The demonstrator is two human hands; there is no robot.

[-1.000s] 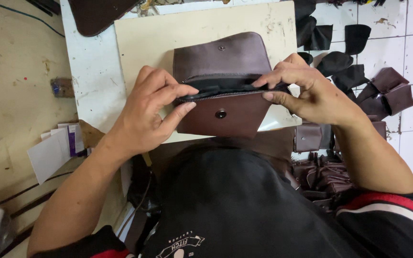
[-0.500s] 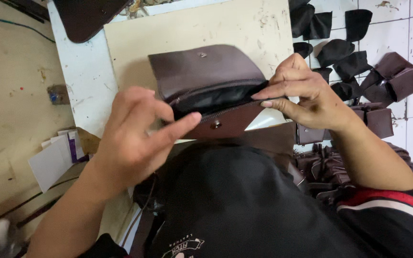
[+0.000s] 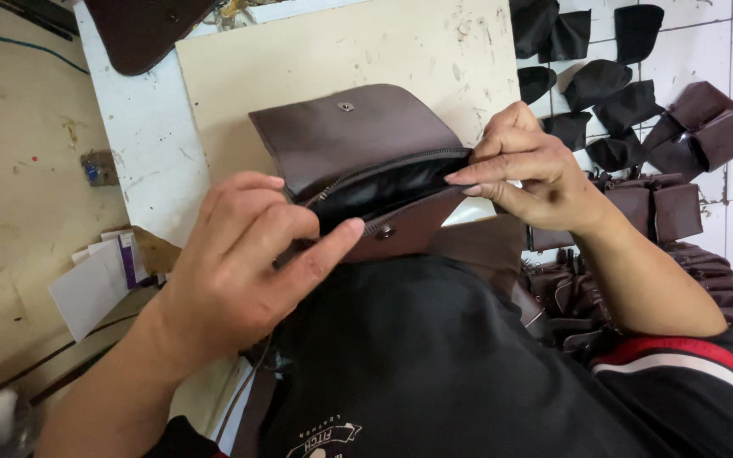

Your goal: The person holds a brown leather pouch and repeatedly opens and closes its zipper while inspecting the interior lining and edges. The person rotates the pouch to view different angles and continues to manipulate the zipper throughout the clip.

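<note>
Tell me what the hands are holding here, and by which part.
Both hold a brown leather pouch at its open zipper mouth: the right hand pinches the right end, the left hand grips the left end.

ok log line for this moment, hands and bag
left hand: pinching zipper edge of brown leather bag | right hand: gripping bag's right end | zipper: open | flap: up | surface: beige board

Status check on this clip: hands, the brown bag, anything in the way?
Left hand grips brown bag at zipper's near end. Right hand pinches the far end. Zipper open, flap up. Nothing in the way.
</note>
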